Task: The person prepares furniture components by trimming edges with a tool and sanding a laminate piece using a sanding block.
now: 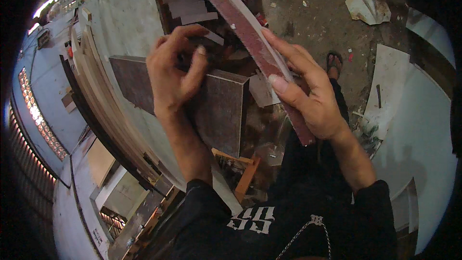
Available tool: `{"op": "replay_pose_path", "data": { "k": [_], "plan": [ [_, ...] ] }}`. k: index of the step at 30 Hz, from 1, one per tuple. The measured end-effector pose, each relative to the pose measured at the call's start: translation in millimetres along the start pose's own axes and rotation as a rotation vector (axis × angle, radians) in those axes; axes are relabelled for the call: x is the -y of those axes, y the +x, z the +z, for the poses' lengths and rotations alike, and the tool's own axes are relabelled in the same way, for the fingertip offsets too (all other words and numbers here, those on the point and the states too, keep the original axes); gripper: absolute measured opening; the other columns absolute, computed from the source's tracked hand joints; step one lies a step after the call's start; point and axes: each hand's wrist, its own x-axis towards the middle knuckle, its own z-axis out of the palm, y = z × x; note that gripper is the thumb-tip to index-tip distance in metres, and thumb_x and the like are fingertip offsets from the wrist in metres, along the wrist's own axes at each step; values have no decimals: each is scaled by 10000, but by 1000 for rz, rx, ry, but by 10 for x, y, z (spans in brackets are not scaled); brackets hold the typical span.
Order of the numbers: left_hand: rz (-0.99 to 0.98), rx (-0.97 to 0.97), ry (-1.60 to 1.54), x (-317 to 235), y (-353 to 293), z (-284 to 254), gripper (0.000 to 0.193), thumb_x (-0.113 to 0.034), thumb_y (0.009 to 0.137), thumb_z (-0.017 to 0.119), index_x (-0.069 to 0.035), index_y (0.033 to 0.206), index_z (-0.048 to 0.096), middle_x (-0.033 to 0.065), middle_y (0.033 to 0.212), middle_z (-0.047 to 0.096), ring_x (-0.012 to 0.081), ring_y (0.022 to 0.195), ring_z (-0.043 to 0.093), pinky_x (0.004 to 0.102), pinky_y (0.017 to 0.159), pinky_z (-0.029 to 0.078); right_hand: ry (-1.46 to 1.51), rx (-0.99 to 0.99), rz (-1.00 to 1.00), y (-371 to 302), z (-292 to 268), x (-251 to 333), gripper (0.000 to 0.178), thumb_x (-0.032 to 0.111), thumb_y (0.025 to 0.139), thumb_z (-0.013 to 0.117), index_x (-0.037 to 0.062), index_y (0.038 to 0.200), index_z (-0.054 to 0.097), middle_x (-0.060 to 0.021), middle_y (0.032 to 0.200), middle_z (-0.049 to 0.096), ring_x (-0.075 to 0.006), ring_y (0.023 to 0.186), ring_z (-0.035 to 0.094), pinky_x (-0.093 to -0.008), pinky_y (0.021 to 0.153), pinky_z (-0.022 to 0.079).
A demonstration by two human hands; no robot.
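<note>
Strip (263, 59), long and slightly curved, red on one face and pale on its back, is in the right hand (315, 96). Right thumb bears on the red face, right fingers on the pale back; they are closed to the strip's thickness. One end reaches well beyond the right fingertips; the other runs down below the thumb.

Left hand (169, 70): fingers loosely curled, thumb and forefinger parted, nothing seen between them; other fingers partly hidden. Board (219, 110), dark brown, stands on edge just below the left thumb. Contact between left hand and board cannot be confirmed.

Progress: strip is in hand, red face exposed. Strip and board appear apart; neither is seen working on the other. Red face is uneven in tone, with a white fleck (233, 26) beyond the right thumb; wear cannot be established. Board's face shows faint pale streaks; whether finished cannot be determined. Judged partway, no sign of completion.

Pale panel (134, 24) lies left of the left fingers; offcuts (185, 7) lie beyond them.
</note>
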Motion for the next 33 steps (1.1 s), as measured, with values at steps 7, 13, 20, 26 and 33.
{"op": "replay_pose_path", "data": {
  "k": [7, 13, 20, 26, 33],
  "plan": [
    [-111, -94, -84, 81, 7, 81, 283, -72, 874, 631, -32, 1148, 576, 59, 629, 620, 131, 638, 582, 258, 649, 458, -135, -32, -32, 78, 206, 38, 587, 268, 874, 629, 23, 1393, 509, -145, 1193, 558, -234, 1122, 533, -322, 1002, 377],
    [-97, -155, -77, 52, 15, 96, 216, -39, 861, 646, -38, 998, 480, 53, 625, 608, 84, 654, 547, 244, 671, 453, -255, -162, -58, 746, 283, -90, 618, 408, 831, 698, -8, 1278, 603, -218, 1017, 590, -316, 922, 600, -382, 865, 476],
    [-163, -142, -111, 92, -54, 70, 224, -6, 851, 630, -50, 924, 423, 14, 660, 528, 52, 664, 504, 212, 654, 437, -182, -86, -26, 271, 227, 33, 539, 270, 889, 659, 34, 1362, 553, -90, 1045, 560, -176, 947, 573, -282, 892, 416],
    [-89, -163, -128, 92, 17, 71, 233, -21, 845, 645, -51, 906, 422, 7, 665, 501, 45, 616, 460, 196, 617, 416, -254, -209, -57, 912, 324, -118, 620, 435, 842, 676, -14, 1264, 610, -223, 992, 600, -327, 955, 610, -369, 897, 461],
    [-102, -136, -80, 130, -40, 94, 238, -26, 844, 646, -59, 902, 417, 12, 624, 517, 41, 597, 476, 207, 588, 428, -171, -158, -42, 334, 316, -26, 601, 418, 867, 665, 21, 1312, 588, -160, 1032, 579, -247, 961, 592, -314, 885, 441]
  ]
}}
